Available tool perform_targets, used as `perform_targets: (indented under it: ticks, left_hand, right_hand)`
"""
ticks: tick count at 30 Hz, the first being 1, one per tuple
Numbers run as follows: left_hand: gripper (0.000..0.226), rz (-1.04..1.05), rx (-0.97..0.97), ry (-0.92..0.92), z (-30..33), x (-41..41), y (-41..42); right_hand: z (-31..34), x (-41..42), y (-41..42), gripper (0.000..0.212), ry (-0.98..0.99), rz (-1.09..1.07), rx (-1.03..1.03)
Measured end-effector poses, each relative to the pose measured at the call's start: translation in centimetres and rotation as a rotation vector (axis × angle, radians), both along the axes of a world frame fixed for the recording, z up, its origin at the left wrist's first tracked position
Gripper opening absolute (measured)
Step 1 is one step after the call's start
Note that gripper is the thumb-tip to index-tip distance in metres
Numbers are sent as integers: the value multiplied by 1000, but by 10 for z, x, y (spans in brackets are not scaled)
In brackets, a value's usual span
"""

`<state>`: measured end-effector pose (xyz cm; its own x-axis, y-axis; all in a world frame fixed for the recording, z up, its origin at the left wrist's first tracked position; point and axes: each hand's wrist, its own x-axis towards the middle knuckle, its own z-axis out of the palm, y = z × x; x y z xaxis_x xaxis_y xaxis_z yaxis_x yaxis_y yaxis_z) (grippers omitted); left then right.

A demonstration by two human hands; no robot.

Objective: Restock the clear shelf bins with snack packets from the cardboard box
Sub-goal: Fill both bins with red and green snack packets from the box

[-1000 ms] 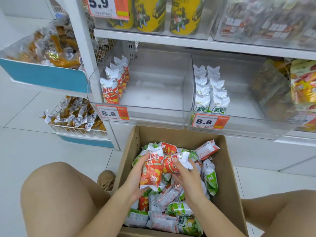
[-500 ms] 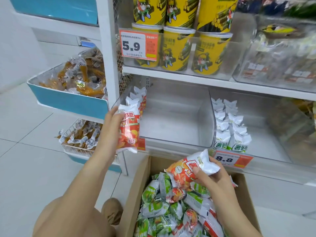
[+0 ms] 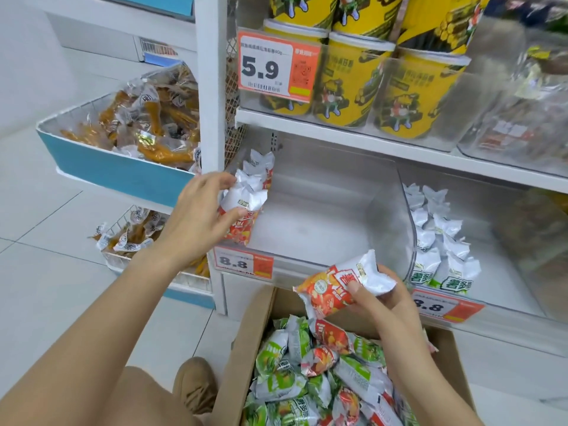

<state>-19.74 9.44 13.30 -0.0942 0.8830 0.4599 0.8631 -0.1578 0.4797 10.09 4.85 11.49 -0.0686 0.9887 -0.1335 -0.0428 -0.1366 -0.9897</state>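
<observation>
While the white shelving unit (image 3: 212,87) fills most of the scene, with yellow tubs (image 3: 347,84) on its upper tier, the work is happening one tier lower, at two clear bins side by side. The left clear bin (image 3: 322,216) is mostly bare floor, with only a short row of red packets (image 3: 259,167) standing against its left wall. The right clear bin (image 3: 491,256) holds two short rows of green packets (image 3: 436,241) at its left side, and the rest of it looks unfilled. On the near floor below them stands the cardboard box (image 3: 242,342), still heaped with mixed loose packets (image 3: 322,379), red and green, so by my judgement the restocking has barely begun and nearly all of it remains. The person's left hand (image 3: 196,219) grips one red packet (image 3: 242,210) between thumb and curled fingers, holding it upright at the near end of the red row, at the bin's front left corner; whether it already rests on the bin floor I cannot tell. The right hand (image 3: 381,296) pinches a second red packet (image 3: 338,287) by its white upper part, tilted, above the far edge of the box and just below the bin fronts, apparently next in line for the same row.
</observation>
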Motion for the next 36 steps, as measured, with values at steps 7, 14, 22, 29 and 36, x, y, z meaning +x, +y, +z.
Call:
perform_targets:
  ticks: [7,14,22,29,36]
  left_hand:
    - [47,-15,-91,355,-17,-12,-6]
    - [34,119,-61,453,-24,0,-14]
    - [32,301,25,185,-37,10,-19]
    - [46,394,-218,-405,-32,5,-16]
    - [39,182,-493,-248,-37,-25,-8]
  right_hand:
    - [10,-20,12,47,5,-1,44]
    - [8,-32,4,39,31,-4,34]
    - [30,-51,17,36,21,25,127]
    - [48,-83,92,48,-183,35,250]
    - [-2,-106,187,52,-562,66,107]
